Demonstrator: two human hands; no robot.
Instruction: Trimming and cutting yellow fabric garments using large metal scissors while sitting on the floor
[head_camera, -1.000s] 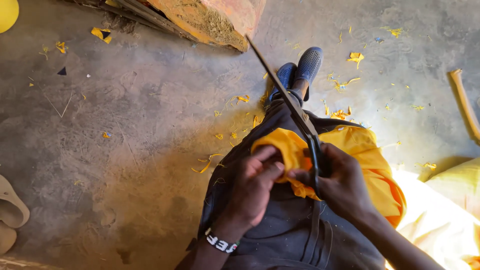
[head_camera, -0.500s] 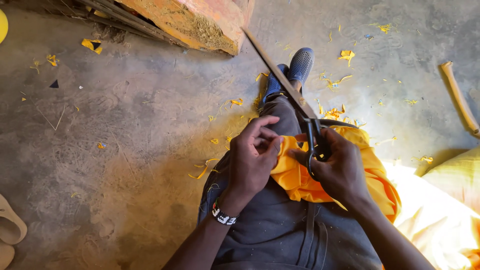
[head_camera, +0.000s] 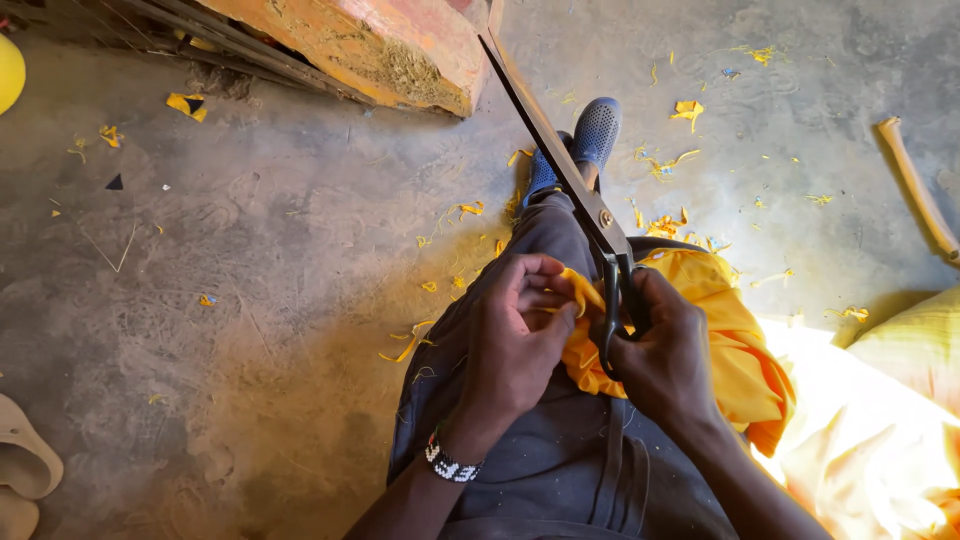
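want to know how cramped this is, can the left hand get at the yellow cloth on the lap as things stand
Probably yes: the left hand already rests against the yellow cloth, its fingertips pinching a fold beside the scissors held in the right hand. Nothing lies between them.

Both hands meet over the lap: left hand (head_camera: 520, 330) curled, fingers pinched together; right hand (head_camera: 665, 350) closed in a grip, its fingertips seemingly hidden. Forearms angle in from near.
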